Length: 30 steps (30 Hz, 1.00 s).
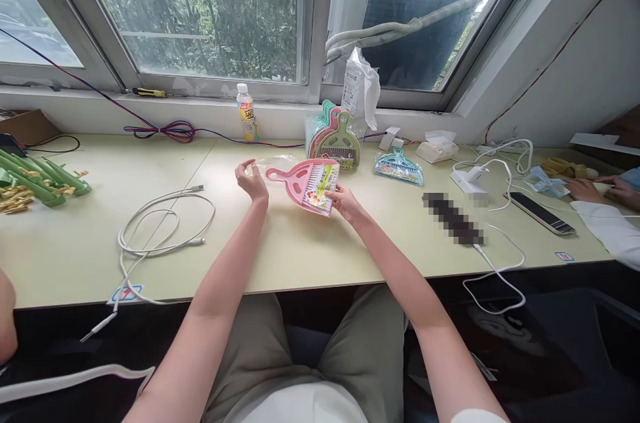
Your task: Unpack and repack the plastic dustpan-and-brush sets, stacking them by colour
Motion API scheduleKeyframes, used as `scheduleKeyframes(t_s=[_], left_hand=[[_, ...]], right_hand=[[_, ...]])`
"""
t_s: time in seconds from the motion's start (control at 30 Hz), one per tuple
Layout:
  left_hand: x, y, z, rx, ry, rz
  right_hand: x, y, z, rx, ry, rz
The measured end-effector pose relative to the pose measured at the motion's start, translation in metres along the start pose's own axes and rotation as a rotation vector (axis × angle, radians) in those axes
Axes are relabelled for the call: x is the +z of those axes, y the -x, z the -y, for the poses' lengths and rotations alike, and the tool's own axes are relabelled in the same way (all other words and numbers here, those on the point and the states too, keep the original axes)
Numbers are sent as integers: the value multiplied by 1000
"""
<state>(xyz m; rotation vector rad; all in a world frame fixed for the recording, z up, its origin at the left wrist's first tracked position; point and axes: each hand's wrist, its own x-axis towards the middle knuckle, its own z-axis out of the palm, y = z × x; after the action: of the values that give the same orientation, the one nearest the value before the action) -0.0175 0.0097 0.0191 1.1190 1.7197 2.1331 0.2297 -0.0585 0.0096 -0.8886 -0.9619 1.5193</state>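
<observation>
A pink mini dustpan with a brush and printed card (pixel 305 186) is tilted above the table. My right hand (pixel 345 201) grips its wide end at the right edge. Its handle points left, toward my left hand (pixel 251 181). Clear plastic film (pixel 277 163) stretches from the fingers of my left hand to behind the handle; those fingers look pinched on it. Just behind stands a row of similar dustpan sets (pixel 340 143) in green, pink and teal. A blue dustpan set (pixel 399 166) lies flat to the right.
A drink bottle (pixel 247 115) stands by the window sill. White cables (pixel 165 223) lie coiled on the left, near green stalks (pixel 45 176). On the right are a tissue pack (pixel 437 146), a charger (pixel 470 177), a phone (pixel 540 213) and another person's hands (pixel 590 191).
</observation>
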Motion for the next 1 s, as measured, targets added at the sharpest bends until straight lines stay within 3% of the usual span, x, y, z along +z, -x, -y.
scheduleKeyframes(t_s=[0.2, 0.4, 0.5, 0.63, 0.8, 0.9, 1.0], left_hand=[[6, 22, -15, 1, -2, 236], [8, 48, -29, 153, 51, 497], [10, 58, -34, 153, 2, 427], [14, 58, -35, -77, -49, 178], [17, 39, -26, -497, 31, 64], [20, 30, -20, -595, 306, 172], [20, 29, -16, -565, 562, 417]], right_hand=[[3, -5, -9, -33, -116, -220], [7, -5, -12, -58, -196, -269], [9, -2, -8, -70, -207, -259], [10, 1, -5, -84, -195, -219], [13, 2, -6, -120, -187, -182], [14, 2, -6, -125, -177, -178], [13, 3, -6, -144, -144, -168]])
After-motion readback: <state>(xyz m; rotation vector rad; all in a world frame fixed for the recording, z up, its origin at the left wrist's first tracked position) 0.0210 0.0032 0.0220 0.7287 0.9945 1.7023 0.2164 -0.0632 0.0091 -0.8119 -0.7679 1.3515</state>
